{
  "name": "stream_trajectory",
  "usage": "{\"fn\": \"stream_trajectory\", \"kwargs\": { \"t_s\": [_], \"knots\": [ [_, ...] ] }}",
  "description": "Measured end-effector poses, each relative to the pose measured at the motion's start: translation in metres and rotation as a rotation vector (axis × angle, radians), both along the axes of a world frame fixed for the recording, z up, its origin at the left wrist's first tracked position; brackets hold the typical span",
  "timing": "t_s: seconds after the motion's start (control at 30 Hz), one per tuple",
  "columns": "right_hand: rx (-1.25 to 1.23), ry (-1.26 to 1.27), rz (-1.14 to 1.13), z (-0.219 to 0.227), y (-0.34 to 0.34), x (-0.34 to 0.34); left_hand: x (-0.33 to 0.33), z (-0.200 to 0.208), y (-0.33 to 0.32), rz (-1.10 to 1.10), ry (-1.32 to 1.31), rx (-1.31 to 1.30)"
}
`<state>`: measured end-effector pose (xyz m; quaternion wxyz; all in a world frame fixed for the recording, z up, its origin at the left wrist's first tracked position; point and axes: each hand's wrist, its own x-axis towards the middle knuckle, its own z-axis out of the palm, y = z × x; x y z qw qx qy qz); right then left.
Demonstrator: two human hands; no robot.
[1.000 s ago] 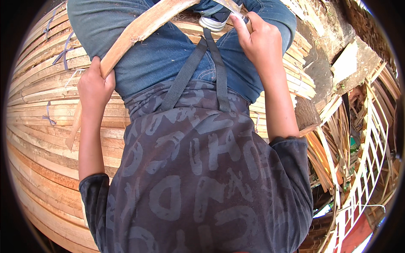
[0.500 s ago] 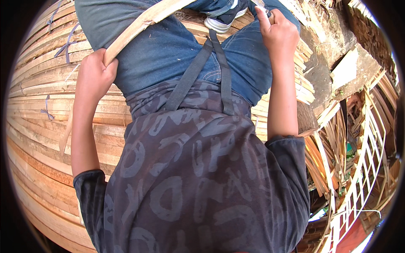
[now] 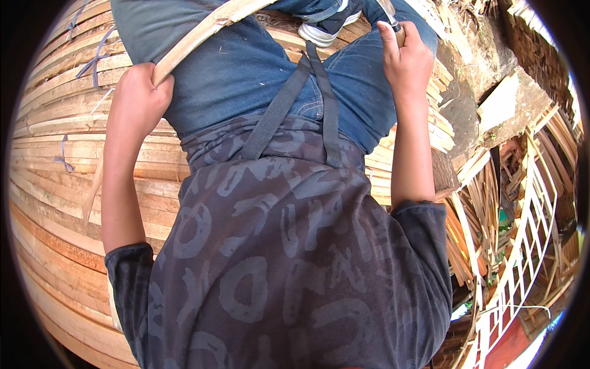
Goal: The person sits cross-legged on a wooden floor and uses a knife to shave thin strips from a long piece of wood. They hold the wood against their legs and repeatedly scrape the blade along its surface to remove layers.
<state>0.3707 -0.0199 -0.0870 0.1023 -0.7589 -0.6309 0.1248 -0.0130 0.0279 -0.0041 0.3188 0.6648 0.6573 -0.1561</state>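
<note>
Stick (image 3: pixel 208 32) slants over our left thigh (image 3: pixel 215 80), likely for support; left hand (image 3: pixel 139 92) wraps it, right hand (image 3: pixel 409 64) clasps knife (image 3: pixel 396 27) by handle (image 3: pixel 401 38), blade (image 3: pixel 386 8) pointing away from us.

Rough wooden strip (image 3: pixel 203 32), shiny metal blade (image 3: pixel 386 8), wooden handle (image 3: pixel 401 38), matt denim jeans (image 3: pixel 227 80), matt cloth shirt (image 3: pixel 289 246)

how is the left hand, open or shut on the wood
Shut: the left hand is closed in a fist, its thumb against the wood, which juts out beyond it.
</note>
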Motion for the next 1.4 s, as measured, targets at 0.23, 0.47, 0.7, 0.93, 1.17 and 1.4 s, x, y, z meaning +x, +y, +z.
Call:
{"fn": "stream_trajectory", "kwargs": {
  "t_s": [0.23,0.47,0.7,0.93,1.17,1.4],
  "knots": [
    [0.101,0.502,0.057,0.027,-0.020,-0.047,0.000,-0.004,-0.002,-0.015,0.018,0.025],
    [0.001,0.606,-0.035,0.021,-0.017,-0.036,-0.004,-0.006,-0.003,-0.032,-0.030,0.068],
    [0.055,0.522,-0.034,0.020,-0.009,-0.026,-0.009,-0.008,-0.001,-0.017,-0.069,0.051],
    [0.058,0.493,-0.074,0.012,-0.008,-0.001,-0.003,-0.001,0.001,0.031,-0.026,-0.038],
    [-0.002,0.482,0.039,0.033,-0.016,-0.004,-0.005,-0.001,0.004,0.016,-0.022,-0.025],
    [0.066,0.573,-0.243,0.016,-0.013,0.033,-0.001,-0.003,-0.004,-0.017,-0.010,0.074]
  ]
}}
